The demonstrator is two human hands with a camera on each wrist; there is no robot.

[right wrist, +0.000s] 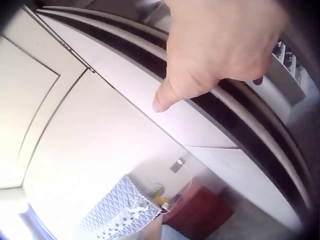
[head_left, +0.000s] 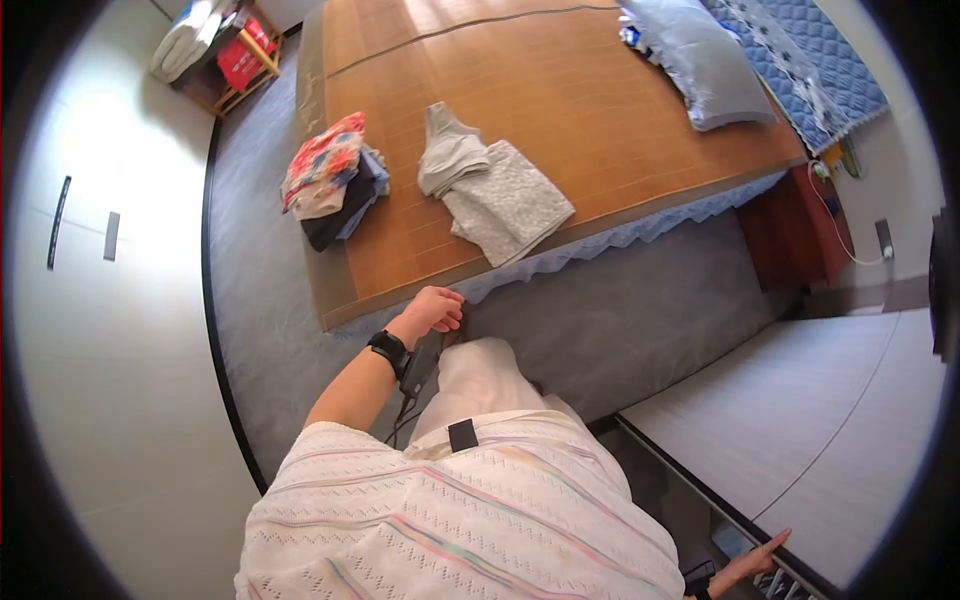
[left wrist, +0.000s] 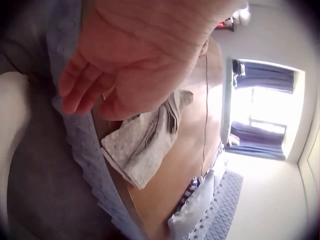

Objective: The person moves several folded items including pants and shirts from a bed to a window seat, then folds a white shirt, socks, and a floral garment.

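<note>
My left hand hangs loosely by the bed's near edge, fingers slightly bent and holding nothing. Behind it in the left wrist view lies a pale grey folded garment on the bed mat. From the head view this shows as a grey top overlapping a patterned grey folded piece. My right hand grips the dark-trimmed edge of a white wardrobe door, the thumb lying over its front. Most of the right fingers are hidden behind that edge.
A pile of folded clothes sits at the bed's left corner. Pillows and a blue quilted cover lie at the right. A red-brown bedside cabinet stands beside the bed. White cupboard doors line the left wall.
</note>
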